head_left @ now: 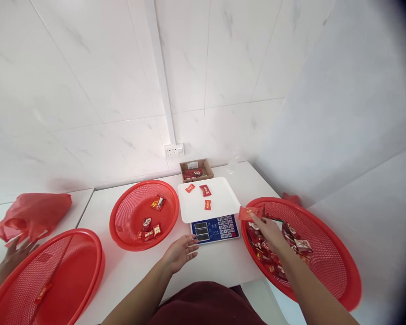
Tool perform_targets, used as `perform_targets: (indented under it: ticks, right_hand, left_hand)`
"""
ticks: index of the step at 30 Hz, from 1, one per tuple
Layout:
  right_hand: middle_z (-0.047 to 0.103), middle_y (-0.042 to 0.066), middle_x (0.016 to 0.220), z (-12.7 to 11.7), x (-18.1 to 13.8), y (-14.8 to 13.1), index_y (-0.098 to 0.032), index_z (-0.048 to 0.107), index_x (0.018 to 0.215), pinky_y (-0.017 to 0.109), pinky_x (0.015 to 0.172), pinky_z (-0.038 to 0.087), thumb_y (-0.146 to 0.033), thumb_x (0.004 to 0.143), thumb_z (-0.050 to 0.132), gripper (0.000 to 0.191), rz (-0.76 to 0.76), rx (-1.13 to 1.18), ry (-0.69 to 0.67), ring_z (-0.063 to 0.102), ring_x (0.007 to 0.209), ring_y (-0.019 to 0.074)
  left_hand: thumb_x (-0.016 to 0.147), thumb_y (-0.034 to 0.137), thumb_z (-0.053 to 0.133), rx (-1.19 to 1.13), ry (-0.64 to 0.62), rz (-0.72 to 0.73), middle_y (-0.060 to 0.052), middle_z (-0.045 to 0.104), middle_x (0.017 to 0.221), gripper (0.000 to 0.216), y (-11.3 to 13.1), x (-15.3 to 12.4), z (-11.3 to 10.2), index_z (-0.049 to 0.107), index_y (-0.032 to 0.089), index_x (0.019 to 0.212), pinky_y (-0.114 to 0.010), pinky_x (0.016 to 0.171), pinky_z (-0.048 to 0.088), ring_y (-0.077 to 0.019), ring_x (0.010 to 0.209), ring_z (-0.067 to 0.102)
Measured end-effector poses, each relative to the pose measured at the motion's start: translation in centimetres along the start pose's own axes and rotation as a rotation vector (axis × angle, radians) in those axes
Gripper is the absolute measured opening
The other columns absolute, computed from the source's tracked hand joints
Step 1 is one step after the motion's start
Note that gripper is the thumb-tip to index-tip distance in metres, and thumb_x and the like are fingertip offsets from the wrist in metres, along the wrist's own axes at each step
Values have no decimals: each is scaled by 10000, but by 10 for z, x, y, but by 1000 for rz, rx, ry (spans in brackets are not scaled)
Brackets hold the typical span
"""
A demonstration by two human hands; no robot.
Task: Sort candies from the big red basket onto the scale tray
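Observation:
My right hand (271, 232) pinches a small red wrapped packet (246, 213) above the near-left rim of a big red basket (338, 257) holding many red packets. My left hand (182, 253) has its fingers apart and nothing in them, beside the lower left corner of a digital scale (214, 229) with a blue keypad. On the scale's white tray (192, 212) lie a larger red packet (205, 190) and two smaller ones, an orange-red packet (190, 188) and another small packet (207, 205).
A round red basket (118, 212) with several packets stands left of the scale. Farther left, another red basket (94, 262) holds one packet; behind it, another person's hand (15, 259) touches a red plastic bag (40, 210). A cardboard box (208, 168) with packets sits behind the tray.

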State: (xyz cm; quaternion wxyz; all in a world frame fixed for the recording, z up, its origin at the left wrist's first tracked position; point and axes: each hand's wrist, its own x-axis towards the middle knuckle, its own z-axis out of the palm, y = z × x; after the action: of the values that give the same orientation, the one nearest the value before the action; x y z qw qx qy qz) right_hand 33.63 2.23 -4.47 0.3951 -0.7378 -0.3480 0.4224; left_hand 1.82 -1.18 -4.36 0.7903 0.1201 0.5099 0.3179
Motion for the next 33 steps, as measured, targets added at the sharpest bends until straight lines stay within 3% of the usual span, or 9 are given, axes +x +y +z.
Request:
perform_targets:
  ticks: [7, 12, 17, 22, 25, 27, 30, 33]
  right_hand:
    - [595, 1, 515, 59, 26, -39, -200, 528, 606, 227, 440, 434, -590, 657, 647, 411, 56, 43, -116, 536, 463, 110]
    - [650, 26, 611, 71, 29, -36, -206, 553, 651, 220, 453, 462, -602, 729, 562, 404, 94, 119, -154, 543, 481, 101]
    - [679, 12, 697, 84, 32, -36, -210, 615, 796, 215, 497, 499, -398, 743, 644, 198, 117, 173, -260, 570, 519, 96]
    - [713, 37, 957, 106, 22, -47, -226, 595, 1073, 276, 753, 563, -312, 714, 689, 380, 99, 267, -454, 677, 783, 138]
    - [622, 50, 1236, 116, 17, -53, -285, 492, 1261, 322, 892, 525, -375, 717, 679, 583, -11, 274, -601, 629, 1052, 170]
    - [526, 64, 1361, 119, 18, -53, -292, 432, 1329, 365, 953, 486, -404, 744, 628, 626, -170, 83, -541, 552, 1180, 200]
    - [427, 129, 1435, 117, 26, -46, -188, 418, 1360, 435, 1081, 336, -370, 797, 526, 600, -378, -284, -299, 385, 1327, 258]
    - [313, 172, 1495, 115, 36, -32, -132, 387, 1388, 476, 1115, 234, -357, 831, 458, 605, -465, -663, -184, 199, 1406, 313]
  left_hand:
    - [841, 227, 546, -50, 57, 52, -62, 652, 940, 171, 1, -11, -12, 562, 160, 998, -261, 733, 470, -136, 756, 629]
    - [844, 232, 545, -108, 125, 71, -59, 653, 917, 158, -2, -22, -26, 558, 162, 986, -257, 725, 474, -131, 740, 633]
    - [836, 242, 558, -140, 143, 71, -58, 653, 903, 175, -5, -26, -31, 559, 162, 991, -251, 713, 474, -127, 723, 630]
    - [833, 246, 562, -122, 119, 73, -61, 656, 904, 182, -3, -24, -25, 559, 161, 994, -256, 725, 474, -131, 727, 629]
    - [836, 249, 554, -113, 106, 65, -56, 655, 896, 174, -1, -22, -20, 560, 163, 988, -259, 733, 470, -133, 730, 630]
    - [831, 258, 561, -109, 98, 63, -55, 656, 892, 174, -2, -21, -19, 560, 166, 980, -259, 735, 466, -134, 730, 630]
    - [815, 275, 588, -110, 74, 68, -57, 657, 891, 203, -4, -18, -20, 557, 168, 984, -259, 732, 461, -136, 731, 629]
    - [805, 277, 601, -119, 83, 69, -60, 656, 891, 233, -8, -17, -24, 552, 163, 1002, -259, 727, 458, -135, 725, 628]
